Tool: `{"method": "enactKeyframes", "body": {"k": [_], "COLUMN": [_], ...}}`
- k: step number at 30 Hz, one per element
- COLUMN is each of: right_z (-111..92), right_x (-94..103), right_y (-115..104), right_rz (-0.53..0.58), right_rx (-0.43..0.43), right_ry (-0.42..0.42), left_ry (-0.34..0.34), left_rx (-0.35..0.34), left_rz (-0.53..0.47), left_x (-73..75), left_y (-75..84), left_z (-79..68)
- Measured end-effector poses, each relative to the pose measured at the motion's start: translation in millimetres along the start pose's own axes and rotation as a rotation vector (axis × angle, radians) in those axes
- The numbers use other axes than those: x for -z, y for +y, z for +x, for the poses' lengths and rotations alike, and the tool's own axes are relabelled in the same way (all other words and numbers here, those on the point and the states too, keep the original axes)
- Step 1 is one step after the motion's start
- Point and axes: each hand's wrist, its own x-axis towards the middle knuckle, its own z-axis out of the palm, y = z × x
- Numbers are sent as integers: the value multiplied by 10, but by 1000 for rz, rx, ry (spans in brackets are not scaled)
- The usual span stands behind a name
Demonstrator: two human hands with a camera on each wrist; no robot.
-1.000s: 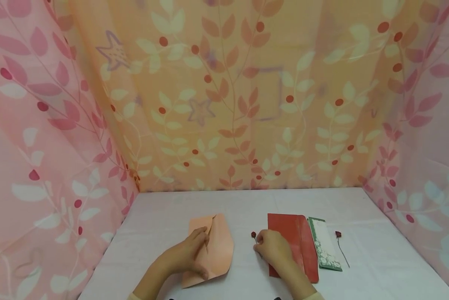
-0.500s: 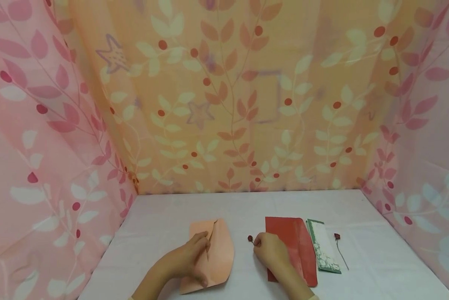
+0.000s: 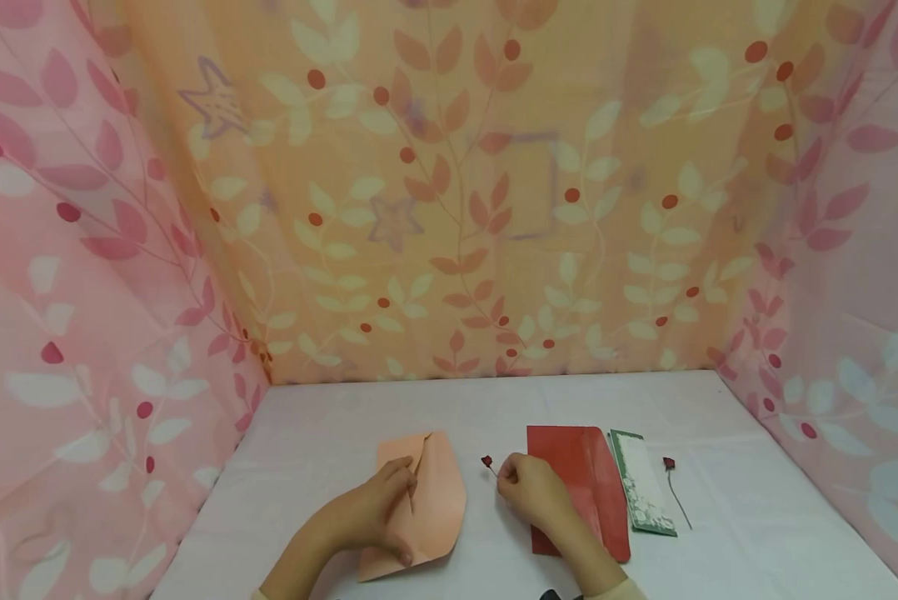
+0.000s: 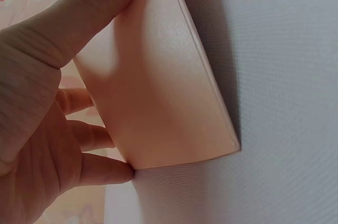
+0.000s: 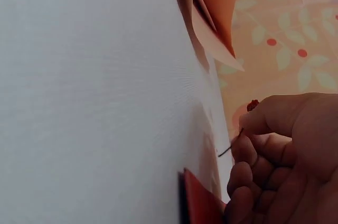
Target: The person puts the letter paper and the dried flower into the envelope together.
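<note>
My left hand (image 3: 370, 517) grips a peach envelope (image 3: 443, 492) by its edges, thumb near the lower edge and fingers over the far side. The envelope's pointed flap faces right and its mouth gapes slightly. In the left wrist view, one end of the envelope (image 4: 158, 108) tilts off the cloth. My right hand (image 3: 535, 492) pinches a small dried red rose (image 3: 486, 462) by its thin stem between thumb and fingertips. The right wrist view shows the rose's dark stem (image 5: 227, 151) poking out below the fingertips. A red envelope (image 3: 606, 500) lies partly under my right forearm.
Right of the red envelope lies a green-bordered white card (image 3: 642, 483). Beyond it is a second dried red rose (image 3: 670, 463) with a long stem. The white cloth-covered table (image 3: 389, 404) is enclosed by leaf-patterned curtains (image 3: 449, 208).
My right hand has moved a little left with the rose, toward the peach envelope. The left hand keeps its hold on the envelope. The head view has shifted slightly.
</note>
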Motion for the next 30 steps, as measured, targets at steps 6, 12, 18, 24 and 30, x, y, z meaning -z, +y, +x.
{"method": "enactKeyframes", "body": {"k": [6, 12, 18, 24, 30], "right_z": [46, 100, 140, 181, 209], "right_x": [25, -5, -91, -162, -299], "right_y": [-17, -20, -83, -224, -319], "right_rz": [110, 241, 344, 397, 484], "right_rx": [58, 123, 145, 146, 94], "right_ry": [-114, -219, -262, -245, -232], "left_ry": [-7, -3, 0, 0, -6], "left_rx": [17, 16, 15, 13, 20], "left_rz": [-16, -16, -8, 7, -26], "left_x": [47, 76, 63, 55, 76], "left_y": [32, 69, 79, 72, 83], "left_z": [-34, -45, -34, -18, -19]}}
